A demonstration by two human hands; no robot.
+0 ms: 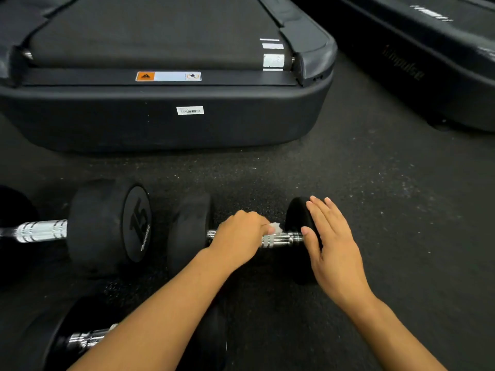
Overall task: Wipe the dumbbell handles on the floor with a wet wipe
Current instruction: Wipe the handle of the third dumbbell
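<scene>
Readable markings: the larger dumbbell [107, 226] at left carries a moulded "15" on its round black end face; the second treadmill [428, 62] at upper right shows the word "impulse" on its side rail; the nearest treadmill [166, 113] bears an orange-and-white warning label [168, 76] and a white barcode sticker [190, 110], text too small to read.

Task item: the small dumbbell [190, 231] lies on the floor [401, 210] at centre, axis left to right; its chrome handle [281, 239] is ringed and knurled, its heads are matt black rubber.

Grip state: the left hand [241, 234] is clenched around the handle, grasping a white wet wipe [276, 227] against it, a tuft of which shows at the fingers; the right hand [329, 242] lies flat with straight fingers on the right-hand head [297, 215], grasping nothing.

Clearances: the larger dumbbell sits just beside the small one's left head; a third dumbbell [88, 338] lies near the bottom edge under the left forearm; open speckled rubber floor extends to the right and ahead as far as the treadmill base.
</scene>
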